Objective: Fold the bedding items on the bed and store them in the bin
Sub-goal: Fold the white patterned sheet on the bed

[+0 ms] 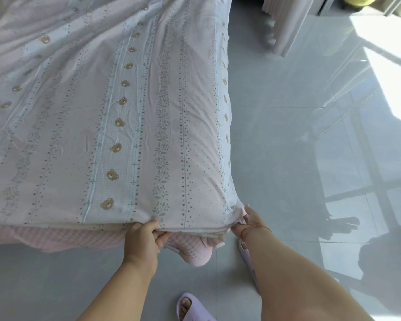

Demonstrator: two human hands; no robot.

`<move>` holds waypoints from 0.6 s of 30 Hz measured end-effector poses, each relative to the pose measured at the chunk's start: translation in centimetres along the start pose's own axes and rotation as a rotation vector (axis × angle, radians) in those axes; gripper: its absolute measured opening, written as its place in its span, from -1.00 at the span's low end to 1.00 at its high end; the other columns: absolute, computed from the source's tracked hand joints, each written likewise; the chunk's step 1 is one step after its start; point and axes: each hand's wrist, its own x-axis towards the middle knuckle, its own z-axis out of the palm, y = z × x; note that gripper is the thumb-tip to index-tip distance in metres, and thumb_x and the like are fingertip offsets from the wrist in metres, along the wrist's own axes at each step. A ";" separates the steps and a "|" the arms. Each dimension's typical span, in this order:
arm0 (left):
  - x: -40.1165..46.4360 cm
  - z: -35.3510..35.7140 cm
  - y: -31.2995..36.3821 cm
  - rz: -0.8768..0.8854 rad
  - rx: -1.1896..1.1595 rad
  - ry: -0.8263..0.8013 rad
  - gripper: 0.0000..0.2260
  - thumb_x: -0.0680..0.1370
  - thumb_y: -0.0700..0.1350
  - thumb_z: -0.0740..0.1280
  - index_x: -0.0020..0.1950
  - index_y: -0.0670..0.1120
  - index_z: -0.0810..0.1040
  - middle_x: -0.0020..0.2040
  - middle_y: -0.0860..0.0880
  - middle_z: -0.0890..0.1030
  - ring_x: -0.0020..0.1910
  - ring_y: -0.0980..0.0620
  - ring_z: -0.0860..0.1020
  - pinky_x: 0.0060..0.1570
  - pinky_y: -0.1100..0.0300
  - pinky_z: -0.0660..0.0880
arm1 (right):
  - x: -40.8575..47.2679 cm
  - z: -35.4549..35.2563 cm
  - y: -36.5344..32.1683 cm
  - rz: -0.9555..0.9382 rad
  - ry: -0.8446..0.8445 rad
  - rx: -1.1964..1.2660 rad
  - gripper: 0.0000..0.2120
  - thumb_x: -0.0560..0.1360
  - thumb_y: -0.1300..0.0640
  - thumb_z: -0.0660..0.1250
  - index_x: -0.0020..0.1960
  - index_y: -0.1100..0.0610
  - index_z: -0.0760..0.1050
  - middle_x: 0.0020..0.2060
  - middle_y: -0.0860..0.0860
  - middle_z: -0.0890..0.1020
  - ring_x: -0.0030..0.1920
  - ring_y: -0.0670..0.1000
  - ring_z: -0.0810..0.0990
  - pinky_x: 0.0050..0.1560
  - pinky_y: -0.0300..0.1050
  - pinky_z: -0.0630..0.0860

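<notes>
A pale pink duvet cover [116,107] printed with small bears, leaves and hearts lies spread over the bed. Its near edge runs along the foot of the bed. My left hand [146,237] pinches that near edge, thumb on top. My right hand [250,220] grips the duvet's near right corner, fingers tucked into the fabric. Under the duvet, a pink quilted sheet [83,239] covers the mattress and bulges at the bed corner [195,251]. No bin is in view.
Grey tiled floor [276,135] surrounds the bed. Pale curtains [280,22] hang at the top right. Bright sunlight and window shadows fall across the floor on the right. My feet in lilac slippers [192,306] stand just before the bed's foot.
</notes>
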 end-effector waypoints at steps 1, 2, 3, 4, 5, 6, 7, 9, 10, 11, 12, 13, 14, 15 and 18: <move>0.0 0.0 0.0 0.003 0.000 0.012 -0.79 0.58 -0.38 0.16 -0.03 -0.14 0.53 -0.11 -0.14 0.64 -0.15 -0.06 0.63 -0.21 0.11 0.61 | 0.2 0.2 -0.4 0.020 -0.006 -0.001 -0.73 0.52 0.05 0.35 0.10 0.20 0.43 0.08 0.15 0.52 0.18 0.19 0.55 0.09 0.17 0.52; 0.0 0.1 0.0 0.007 0.000 0.020 -0.79 0.58 -0.38 0.16 -0.03 -0.14 0.52 -0.11 -0.15 0.64 -0.15 -0.06 0.63 -0.19 0.09 0.59 | 0.4 0.5 -0.9 0.034 -0.001 -0.016 -0.73 0.50 0.03 0.37 0.09 0.19 0.46 0.06 0.14 0.55 0.15 0.19 0.57 0.07 0.16 0.54; -0.1 0.2 -0.1 0.012 0.001 0.027 -0.79 0.58 -0.38 0.16 -0.02 -0.14 0.52 -0.10 -0.15 0.63 -0.15 -0.07 0.63 -0.17 0.07 0.58 | 0.7 0.6 -1.3 0.053 0.005 -0.031 -0.74 0.50 0.03 0.37 0.07 0.18 0.49 0.00 0.12 0.59 0.05 0.16 0.61 -0.01 0.10 0.57; -0.1 0.3 -0.1 0.021 0.008 0.034 -0.79 0.58 -0.38 0.16 -0.03 -0.14 0.52 -0.10 -0.16 0.63 -0.16 -0.08 0.62 -0.16 0.06 0.58 | 1.0 0.8 -1.6 0.050 0.010 -0.057 -0.78 0.51 0.04 0.35 0.07 0.15 0.51 -0.08 0.10 0.62 -0.07 0.13 0.62 -0.09 0.04 0.60; -0.1 0.4 -0.2 0.031 0.019 0.042 -0.79 0.58 -0.38 0.16 -0.04 -0.14 0.52 -0.11 -0.16 0.63 -0.17 -0.08 0.62 -0.18 0.06 0.59 | 1.5 1.0 -2.1 0.034 0.005 -0.075 -0.82 0.54 0.07 0.32 0.08 0.13 0.51 -0.15 0.08 0.62 -0.17 0.11 0.60 -0.10 0.00 0.61; -0.2 0.5 -0.1 0.042 0.030 0.049 -0.79 0.58 -0.38 0.16 -0.04 -0.14 0.52 -0.12 -0.16 0.63 -0.18 -0.07 0.62 -0.21 0.08 0.61 | 1.9 1.1 -2.6 0.010 0.000 -0.086 -0.85 0.56 0.11 0.27 0.09 0.14 0.51 -0.21 0.08 0.63 -0.22 0.11 0.57 -0.03 0.00 0.59; -0.2 0.5 -0.1 0.051 0.039 0.057 -0.79 0.58 -0.38 0.16 -0.05 -0.13 0.52 -0.13 -0.16 0.62 -0.18 -0.07 0.62 -0.24 0.10 0.62 | 2.1 1.0 -3.1 -0.014 -0.020 -0.063 -0.87 0.58 0.15 0.25 0.06 0.17 0.51 -0.27 0.09 0.64 -0.23 0.11 0.57 0.02 0.04 0.55; -0.4 0.5 -0.1 0.060 0.051 0.079 -0.79 0.58 -0.38 0.16 -0.05 -0.14 0.52 -0.14 -0.16 0.62 -0.20 -0.08 0.62 -0.30 0.13 0.63 | 2.4 0.6 -4.1 -0.046 -0.052 0.003 -0.90 0.56 0.18 0.27 0.01 0.21 0.50 -0.36 0.10 0.66 -0.29 0.13 0.63 0.00 0.06 0.52; -0.6 0.7 0.0 0.064 0.051 0.085 -0.79 0.58 -0.39 0.16 -0.06 -0.14 0.51 -0.14 -0.17 0.61 -0.22 -0.08 0.62 -0.31 0.13 0.64 | 2.3 0.5 -4.8 -0.040 -0.077 0.060 -0.89 0.55 0.17 0.29 0.00 0.22 0.50 -0.36 0.11 0.67 -0.32 0.13 0.66 -0.03 0.08 0.53; -0.7 0.7 0.1 0.067 0.049 0.093 -0.80 0.57 -0.39 0.16 -0.07 -0.15 0.51 -0.14 -0.18 0.61 -0.25 -0.08 0.63 -0.32 0.13 0.64 | 2.0 0.4 -5.3 -0.024 -0.114 0.114 -0.86 0.53 0.15 0.31 0.01 0.23 0.51 -0.29 0.14 0.68 -0.28 0.15 0.68 -0.02 0.11 0.53; -0.8 0.9 0.2 0.069 0.051 0.095 -0.80 0.57 -0.39 0.16 -0.08 -0.16 0.51 -0.13 -0.19 0.61 -0.26 -0.08 0.64 -0.33 0.12 0.64 | 1.7 0.4 -6.1 -0.016 -0.150 0.139 -0.82 0.53 0.13 0.32 0.04 0.24 0.52 -0.17 0.17 0.68 -0.16 0.17 0.68 0.02 0.15 0.51; -0.8 0.9 0.2 0.073 0.052 0.099 -0.81 0.57 -0.39 0.16 -0.07 -0.17 0.51 -0.12 -0.19 0.61 -0.23 -0.09 0.64 -0.33 0.12 0.64 | 1.8 0.6 -6.9 -0.016 -0.188 0.151 -0.77 0.52 0.12 0.31 0.10 0.25 0.51 -0.04 0.19 0.66 -0.01 0.20 0.64 0.09 0.19 0.48; -0.8 1.0 0.2 0.078 0.050 0.104 -0.82 0.57 -0.39 0.17 -0.05 -0.18 0.51 -0.11 -0.20 0.62 -0.19 -0.10 0.63 -0.32 0.12 0.64 | 1.8 0.8 -7.8 -0.028 -0.214 0.147 -0.73 0.51 0.12 0.31 0.14 0.26 0.50 0.05 0.21 0.63 0.10 0.22 0.59 0.18 0.21 0.44; -0.7 0.9 0.1 0.081 0.053 0.110 -0.83 0.57 -0.39 0.18 -0.04 -0.20 0.52 -0.11 -0.20 0.62 -0.15 -0.12 0.62 -0.31 0.12 0.64 | 1.9 1.1 -8.6 -0.043 -0.227 0.148 -0.70 0.50 0.14 0.32 0.18 0.26 0.49 0.09 0.22 0.61 0.15 0.23 0.57 0.24 0.22 0.42; -0.5 0.8 -0.2 0.075 0.067 0.138 -0.86 0.57 -0.39 0.19 0.06 -0.29 0.50 -0.08 -0.26 0.60 -0.22 -0.16 0.62 -0.33 0.13 0.64 | 2.2 1.3 -10.8 -0.132 -0.123 0.160 -0.61 0.47 0.21 0.37 0.28 0.24 0.46 0.10 0.13 0.63 0.12 0.14 0.62 0.20 0.12 0.50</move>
